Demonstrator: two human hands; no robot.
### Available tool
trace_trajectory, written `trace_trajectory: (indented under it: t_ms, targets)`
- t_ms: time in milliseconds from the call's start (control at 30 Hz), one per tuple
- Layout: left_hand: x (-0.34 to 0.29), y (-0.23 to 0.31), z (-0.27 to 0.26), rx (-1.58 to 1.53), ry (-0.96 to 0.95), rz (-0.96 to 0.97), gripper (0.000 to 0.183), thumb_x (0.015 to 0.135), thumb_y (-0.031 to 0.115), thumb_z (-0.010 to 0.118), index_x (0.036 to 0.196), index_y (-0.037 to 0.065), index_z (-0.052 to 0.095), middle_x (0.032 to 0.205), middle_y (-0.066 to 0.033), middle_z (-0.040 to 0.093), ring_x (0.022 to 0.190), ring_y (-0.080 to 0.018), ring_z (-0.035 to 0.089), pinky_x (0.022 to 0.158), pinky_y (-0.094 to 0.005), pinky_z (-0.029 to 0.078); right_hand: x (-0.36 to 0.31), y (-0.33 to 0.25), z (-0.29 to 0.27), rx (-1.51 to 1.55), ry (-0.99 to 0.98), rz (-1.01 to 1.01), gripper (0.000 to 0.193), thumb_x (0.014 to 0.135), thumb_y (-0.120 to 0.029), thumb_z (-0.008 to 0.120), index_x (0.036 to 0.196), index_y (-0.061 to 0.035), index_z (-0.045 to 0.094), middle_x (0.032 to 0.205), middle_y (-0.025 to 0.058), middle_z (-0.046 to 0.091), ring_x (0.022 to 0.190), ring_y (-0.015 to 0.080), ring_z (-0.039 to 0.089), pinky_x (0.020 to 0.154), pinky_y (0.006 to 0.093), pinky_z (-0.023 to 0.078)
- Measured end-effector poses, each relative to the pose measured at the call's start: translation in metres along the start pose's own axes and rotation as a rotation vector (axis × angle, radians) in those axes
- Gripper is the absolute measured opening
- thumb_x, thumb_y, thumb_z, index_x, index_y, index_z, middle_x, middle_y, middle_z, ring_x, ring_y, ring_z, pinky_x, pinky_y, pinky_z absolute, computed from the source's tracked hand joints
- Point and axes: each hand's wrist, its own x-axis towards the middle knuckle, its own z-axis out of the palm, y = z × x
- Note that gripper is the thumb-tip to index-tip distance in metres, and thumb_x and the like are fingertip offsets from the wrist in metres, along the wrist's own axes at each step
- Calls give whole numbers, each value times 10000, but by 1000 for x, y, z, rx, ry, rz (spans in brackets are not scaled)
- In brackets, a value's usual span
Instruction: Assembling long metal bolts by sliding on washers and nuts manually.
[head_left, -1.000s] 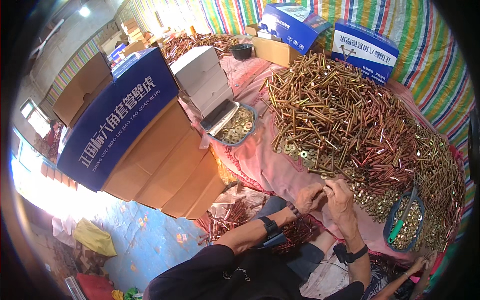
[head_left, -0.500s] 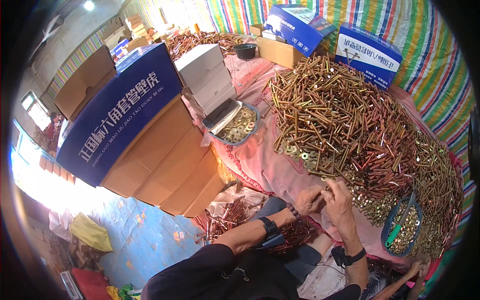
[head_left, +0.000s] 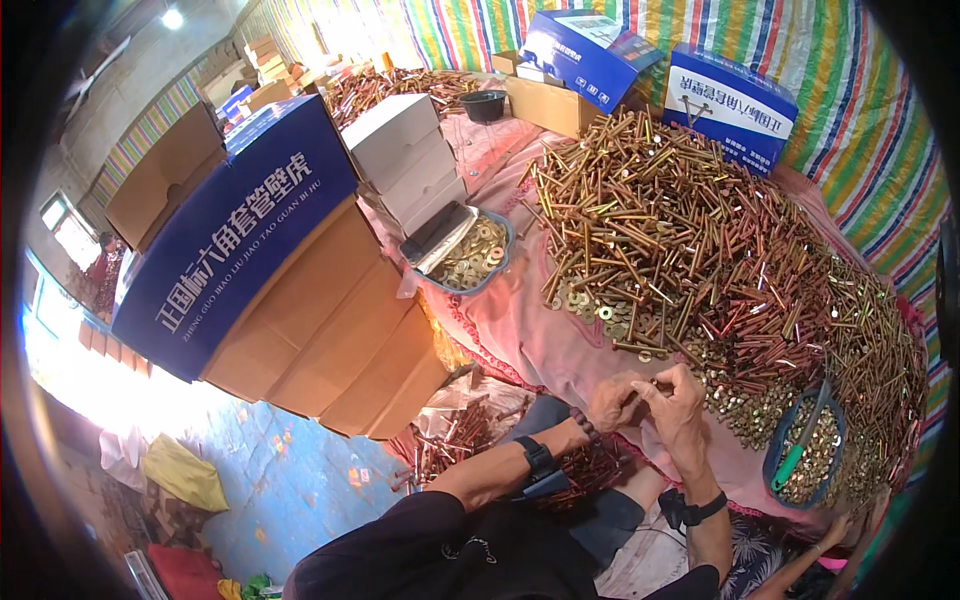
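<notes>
Head view shows the bare left hand [head_left: 610,403] and bare right hand [head_left: 678,410] meeting over pink cloth [head_left: 520,335], fingers drawn together on something I cannot tell, near heaped long brass-coloured metal bolts [head_left: 680,230], with white lettering [head_left: 241,240] across a blue-and-brown cardboard box [head_left: 325,150] leftward.

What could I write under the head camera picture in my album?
Left hand and right hand close together beside a big heap of metal bolts on pink cloth.
</notes>
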Motion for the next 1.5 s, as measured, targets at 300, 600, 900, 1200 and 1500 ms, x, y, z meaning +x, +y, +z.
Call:
trace_trajectory:
  t_ms: [300,600,900,1200,1500]
  targets:
    - [2,0,-2,-1,-4,75,176,899,92,666,1061,37,626,924,-174,635,874,-405,643,746,-442,522,-3,-2,-3,10,41,25,319,828,-191,846,917,6,612,807,117,607,675,222,571,620,348,477]
    - [1,6,-1,24,-59,-106,177,940,202,670,1012,52,609,888,-162,609,809,-389,626,696,-439,500,-4,2,-6,-31,6,17,265,863,-176,804,866,-6,601,839,139,628,716,286,602,650,394,478]
    - [3,-1,-4,31,-87,-89,181,942,195,688,996,46,603,880,-159,597,786,-376,610,693,-430,494,-5,8,0,74,62,-25,222,854,-136,802,896,-17,619,877,122,639,741,255,619,674,371,505]
    - [3,-2,-5,28,-98,-73,208,939,202,708,994,33,600,876,-165,594,786,-376,609,694,-426,491,-10,21,1,41,82,-40,260,842,-150,815,917,17,631,877,130,680,714,202,634,681,342,524]
    - [2,0,-3,28,-57,-114,212,899,196,758,953,40,625,847,-173,601,752,-377,612,668,-427,488,-16,18,16,218,155,258,245,889,-140,781,1035,20,666,889,135,685,751,191,647,693,323,530]
